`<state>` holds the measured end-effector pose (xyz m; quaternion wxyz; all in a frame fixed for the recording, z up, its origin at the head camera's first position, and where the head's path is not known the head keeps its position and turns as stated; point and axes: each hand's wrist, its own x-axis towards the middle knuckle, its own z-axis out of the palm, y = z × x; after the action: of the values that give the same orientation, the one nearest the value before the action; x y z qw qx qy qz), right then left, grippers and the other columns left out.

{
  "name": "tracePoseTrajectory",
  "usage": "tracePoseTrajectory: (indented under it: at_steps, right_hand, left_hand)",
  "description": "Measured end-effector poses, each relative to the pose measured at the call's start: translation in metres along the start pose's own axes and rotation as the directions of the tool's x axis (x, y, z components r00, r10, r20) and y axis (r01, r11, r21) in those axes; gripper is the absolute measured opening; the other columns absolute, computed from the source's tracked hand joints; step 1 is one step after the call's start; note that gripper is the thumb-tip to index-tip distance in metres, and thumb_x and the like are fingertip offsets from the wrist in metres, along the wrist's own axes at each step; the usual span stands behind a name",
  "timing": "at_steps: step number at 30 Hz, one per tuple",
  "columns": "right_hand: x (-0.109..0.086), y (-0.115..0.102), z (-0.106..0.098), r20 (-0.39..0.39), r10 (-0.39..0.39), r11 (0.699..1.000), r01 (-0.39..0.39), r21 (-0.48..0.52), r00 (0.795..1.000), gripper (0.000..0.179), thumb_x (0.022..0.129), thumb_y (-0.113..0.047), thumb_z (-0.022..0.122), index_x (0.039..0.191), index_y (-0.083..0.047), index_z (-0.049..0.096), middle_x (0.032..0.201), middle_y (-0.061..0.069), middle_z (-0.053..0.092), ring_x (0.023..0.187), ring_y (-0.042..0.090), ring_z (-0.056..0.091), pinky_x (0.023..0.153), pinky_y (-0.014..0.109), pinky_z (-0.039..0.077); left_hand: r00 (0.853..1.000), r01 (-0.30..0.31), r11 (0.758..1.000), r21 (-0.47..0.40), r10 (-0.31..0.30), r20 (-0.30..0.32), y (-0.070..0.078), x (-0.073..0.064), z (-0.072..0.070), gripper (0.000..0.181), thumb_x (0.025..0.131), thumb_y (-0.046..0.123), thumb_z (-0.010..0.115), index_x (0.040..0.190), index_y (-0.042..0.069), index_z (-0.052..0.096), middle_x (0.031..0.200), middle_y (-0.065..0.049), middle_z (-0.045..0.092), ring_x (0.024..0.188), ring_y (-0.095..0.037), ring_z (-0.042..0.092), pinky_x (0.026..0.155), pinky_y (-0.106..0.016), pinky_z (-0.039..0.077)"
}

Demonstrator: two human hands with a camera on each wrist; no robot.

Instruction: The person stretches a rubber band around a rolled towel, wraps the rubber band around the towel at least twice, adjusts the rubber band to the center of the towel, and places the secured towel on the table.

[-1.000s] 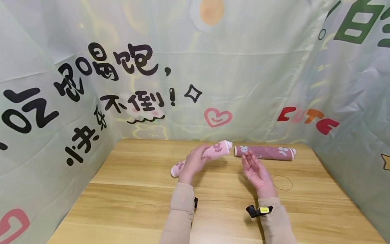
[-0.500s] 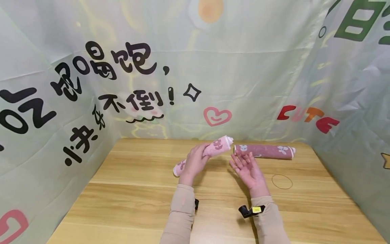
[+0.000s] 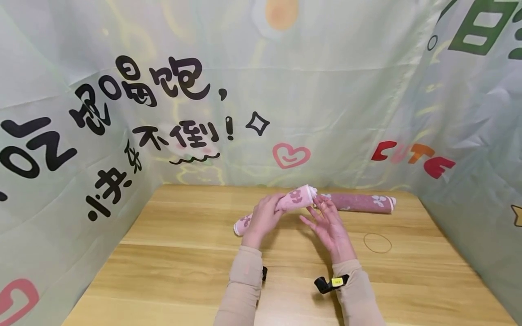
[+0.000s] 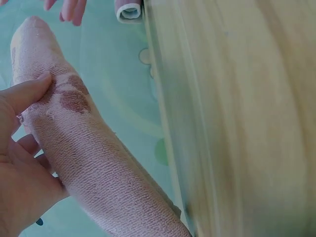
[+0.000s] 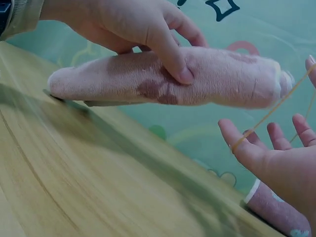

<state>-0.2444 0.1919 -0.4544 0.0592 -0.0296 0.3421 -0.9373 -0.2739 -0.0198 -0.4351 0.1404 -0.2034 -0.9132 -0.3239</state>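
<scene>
A pink towel (image 3: 295, 199) with darker flower prints is rolled into a long tube. My left hand (image 3: 266, 218) grips it around the middle, thumb on one side, as the right wrist view shows. Its right end is raised above the table, while the left end sits low at the tabletop. My right hand (image 3: 333, 228) is by the raised end with fingers spread and palm up. A thin tan rubber band (image 5: 269, 111) is stretched between the thumb and fingers of that hand, and it crosses the towel's white-edged end in the right wrist view.
A second rolled towel (image 3: 363, 203), mauve with pale flowers, lies at the back right of the wooden table (image 3: 171, 258). Another rubber band (image 3: 377, 252) lies on the wood right of my right hand. Printed cloth walls (image 3: 334, 104) enclose the back and sides.
My right hand has moved left, its fingers spreading, up to the raised end of the pink towel. The left hand keeps its grip and has shifted slightly right with the towel.
</scene>
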Motion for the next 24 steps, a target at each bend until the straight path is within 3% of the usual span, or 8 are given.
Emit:
tracePoseTrajectory:
  at_steps: [8,14,18,24]
  right_hand:
    - [0.0012,0.0024,0.0049,-0.001,-0.014,1.0,0.014,-0.004,1.0,0.019,0.102,-0.016,0.046,0.117,-0.027,0.054,0.113,-0.009,0.057,0.118,0.022,0.054,0.106,0.052,0.044]
    - [0.002,0.0014,0.0026,-0.016,-0.007,1.0,0.007,-0.012,1.0,0.026,0.102,-0.015,0.045,0.125,-0.026,0.048,0.117,-0.007,0.054,0.11,0.018,0.055,0.1,0.047,0.051]
    - [0.0031,0.0004,0.0027,-0.048,-0.009,0.996,0.005,-0.092,0.999,0.035,0.102,-0.014,0.048,0.135,-0.024,0.041,0.127,-0.004,0.044,0.106,0.014,0.057,0.094,0.042,0.055]
    - [0.0047,0.001,0.0051,-0.098,-0.027,0.974,0.005,-0.225,0.995,0.045,0.099,-0.011,0.052,0.141,-0.019,0.036,0.127,-0.004,0.036,0.097,0.01,0.061,0.086,0.035,0.056]
  left_hand:
    - [0.999,-0.009,0.999,0.033,0.008,0.035,-0.0001,-0.0013,0.0041,0.048,0.09,0.022,0.069,0.136,0.023,0.055,0.125,-0.007,0.065,0.116,-0.026,0.061,0.102,-0.046,0.048]
    - [0.996,-0.003,0.999,0.047,-0.001,0.088,0.0026,-0.0023,0.0044,0.051,0.089,0.022,0.069,0.138,0.026,0.054,0.121,-0.005,0.066,0.109,-0.023,0.063,0.097,-0.043,0.052]
    - [0.99,0.002,0.998,0.055,-0.009,0.139,0.0055,-0.0029,0.0037,0.049,0.091,0.023,0.068,0.138,0.031,0.055,0.117,-0.004,0.065,0.102,-0.02,0.063,0.09,-0.038,0.054]
    - [0.979,0.004,0.998,0.061,-0.016,0.201,0.0071,-0.0024,0.0039,0.045,0.091,0.022,0.068,0.134,0.03,0.059,0.111,-0.003,0.065,0.093,-0.015,0.061,0.082,-0.03,0.054]
